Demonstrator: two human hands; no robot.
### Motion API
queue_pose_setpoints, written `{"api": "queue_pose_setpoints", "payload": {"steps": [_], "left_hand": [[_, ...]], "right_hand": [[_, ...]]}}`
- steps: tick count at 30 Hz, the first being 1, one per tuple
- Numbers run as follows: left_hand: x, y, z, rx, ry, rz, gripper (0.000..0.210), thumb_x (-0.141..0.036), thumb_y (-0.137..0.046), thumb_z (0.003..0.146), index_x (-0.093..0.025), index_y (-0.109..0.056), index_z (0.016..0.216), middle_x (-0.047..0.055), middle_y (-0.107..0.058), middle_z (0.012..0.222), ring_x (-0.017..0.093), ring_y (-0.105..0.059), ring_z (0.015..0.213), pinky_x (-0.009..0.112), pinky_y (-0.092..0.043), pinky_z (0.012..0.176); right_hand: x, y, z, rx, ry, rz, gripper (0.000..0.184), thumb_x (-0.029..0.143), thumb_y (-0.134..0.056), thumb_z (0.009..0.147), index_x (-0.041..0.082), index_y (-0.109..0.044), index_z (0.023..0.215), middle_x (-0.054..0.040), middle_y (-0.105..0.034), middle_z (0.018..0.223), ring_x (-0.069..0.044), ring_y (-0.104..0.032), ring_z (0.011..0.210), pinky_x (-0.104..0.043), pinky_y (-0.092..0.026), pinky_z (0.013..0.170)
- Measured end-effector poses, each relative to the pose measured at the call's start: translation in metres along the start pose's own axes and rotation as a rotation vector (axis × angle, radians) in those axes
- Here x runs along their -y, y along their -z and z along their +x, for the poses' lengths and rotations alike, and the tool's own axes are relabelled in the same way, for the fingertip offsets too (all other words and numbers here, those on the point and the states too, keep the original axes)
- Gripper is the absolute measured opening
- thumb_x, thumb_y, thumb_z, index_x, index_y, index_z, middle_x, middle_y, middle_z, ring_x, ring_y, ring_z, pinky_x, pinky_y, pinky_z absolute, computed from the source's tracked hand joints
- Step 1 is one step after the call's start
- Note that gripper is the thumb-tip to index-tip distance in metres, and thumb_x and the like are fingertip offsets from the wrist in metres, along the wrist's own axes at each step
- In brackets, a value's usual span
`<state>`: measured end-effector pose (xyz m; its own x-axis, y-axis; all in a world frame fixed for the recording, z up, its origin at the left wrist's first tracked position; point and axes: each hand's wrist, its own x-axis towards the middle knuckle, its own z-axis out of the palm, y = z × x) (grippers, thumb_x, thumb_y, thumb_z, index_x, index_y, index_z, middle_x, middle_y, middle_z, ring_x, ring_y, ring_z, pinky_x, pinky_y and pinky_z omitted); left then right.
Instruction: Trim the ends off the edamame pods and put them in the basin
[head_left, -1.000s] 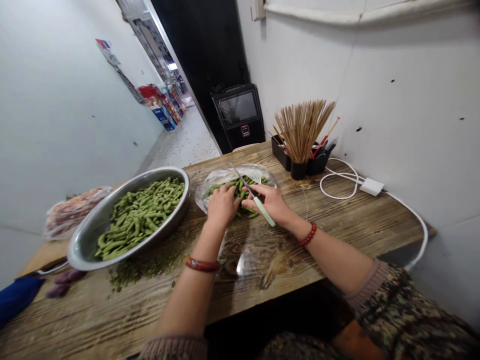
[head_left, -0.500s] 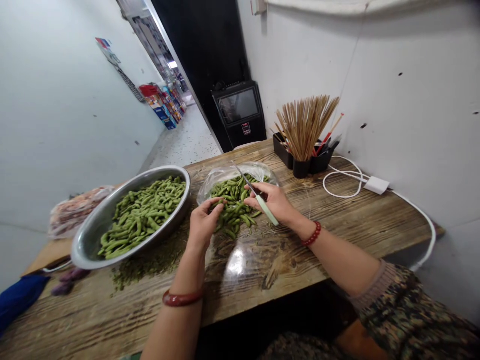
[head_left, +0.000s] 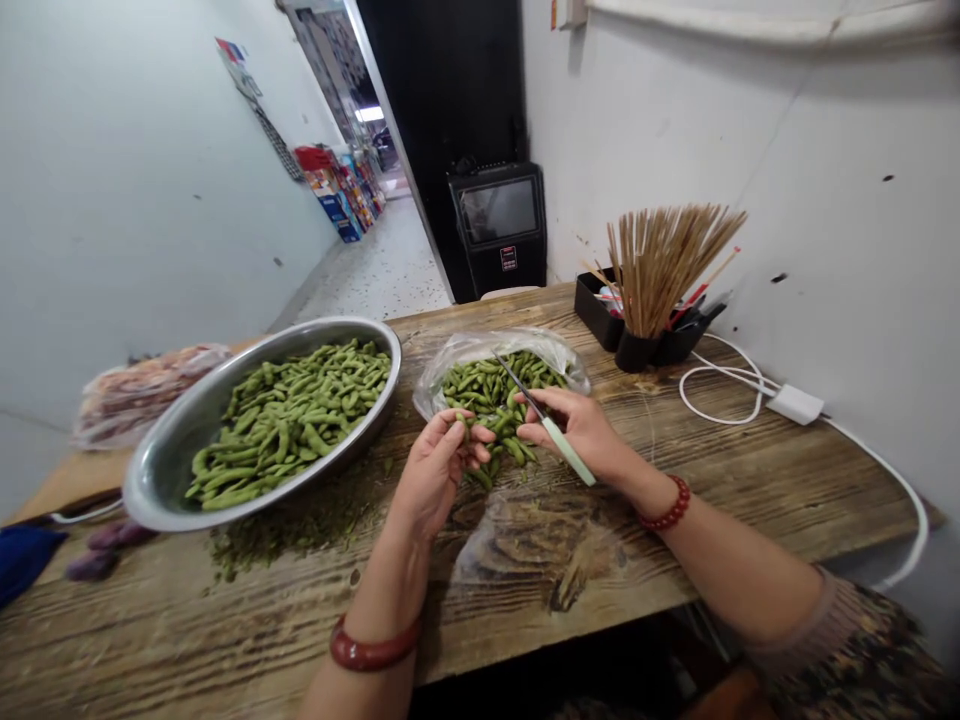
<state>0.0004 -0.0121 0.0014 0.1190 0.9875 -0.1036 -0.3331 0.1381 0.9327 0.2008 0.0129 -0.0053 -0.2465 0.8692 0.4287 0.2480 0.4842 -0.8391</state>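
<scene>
Between the thumb and fingers of my left hand (head_left: 435, 465) is a green soybean pod (head_left: 463, 424), pinched near its end. My right hand (head_left: 581, 432) grips a small knife (head_left: 568, 452) by its pale green handle, the narrow blade pointing up and to the left. Beneath and behind both hands lies a heap of soybean pods (head_left: 495, 380), partly in a clear plastic bag (head_left: 431, 385) and partly spilling onto the wooden table (head_left: 517, 620). On the left, a large metal basin (head_left: 154, 490) holds many more pods (head_left: 300, 410).
Trimmed green scraps (head_left: 262, 545) lie below the basin. A bag of pinkish food (head_left: 150, 390) sits behind it, with a blue cloth (head_left: 26, 560) nearer. Bamboo skewers (head_left: 667, 270) stand in a black holder (head_left: 637, 352) at right, beside a white cable and adapter (head_left: 796, 404).
My left hand has come up from the heap and turned, now showing a pod in its fingers. The knife stays in my right hand. The view has shifted slightly.
</scene>
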Motion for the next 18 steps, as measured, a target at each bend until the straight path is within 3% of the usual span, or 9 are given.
{"api": "queue_pose_setpoints", "payload": {"steps": [4, 10, 14, 18], "left_hand": [[0.0, 0.004, 0.0, -0.033, -0.046, 0.036, 0.019, -0.028, -0.068, 0.076, -0.018, -0.061, 0.091, 0.005, -0.068, 0.083, 0.013, -0.059, 0.069, 0.024, -0.045, 0.065], [0.004, 0.013, 0.006, -0.182, -0.305, 0.351, 0.011, -0.024, -0.074, 0.068, -0.017, -0.072, 0.077, 0.007, -0.063, 0.106, 0.021, -0.053, 0.107, 0.029, -0.039, 0.09], [0.005, 0.015, 0.007, -0.202, -0.349, 0.467, 0.012, -0.026, -0.073, 0.068, -0.019, -0.075, 0.078, 0.007, -0.062, 0.1, 0.022, -0.054, 0.102, 0.03, -0.041, 0.085], [0.002, 0.011, 0.004, -0.213, -0.317, 0.447, 0.011, -0.024, -0.072, 0.068, -0.017, -0.075, 0.077, 0.006, -0.065, 0.095, 0.018, -0.056, 0.094, 0.026, -0.042, 0.079]], "right_hand": [[0.002, 0.001, -0.001, 0.014, -0.02, -0.018, 0.034, 0.028, -0.07, 0.076, 0.014, -0.066, 0.106, -0.0036, -0.063, 0.081, -0.015, -0.059, 0.073, -0.028, -0.048, 0.07], [-0.001, 0.001, -0.001, 0.024, -0.024, -0.017, 0.036, 0.029, -0.069, 0.076, 0.015, -0.065, 0.109, -0.0034, -0.062, 0.082, -0.015, -0.059, 0.073, -0.028, -0.047, 0.07], [-0.001, 0.0, -0.002, 0.035, -0.025, -0.019, 0.036, 0.031, -0.068, 0.077, 0.015, -0.065, 0.109, -0.003, -0.062, 0.081, -0.015, -0.059, 0.074, -0.029, -0.048, 0.07], [0.003, -0.001, -0.003, 0.05, -0.021, -0.025, 0.037, 0.033, -0.067, 0.078, 0.015, -0.064, 0.11, -0.0034, -0.062, 0.081, -0.015, -0.059, 0.073, -0.029, -0.047, 0.07]]}}
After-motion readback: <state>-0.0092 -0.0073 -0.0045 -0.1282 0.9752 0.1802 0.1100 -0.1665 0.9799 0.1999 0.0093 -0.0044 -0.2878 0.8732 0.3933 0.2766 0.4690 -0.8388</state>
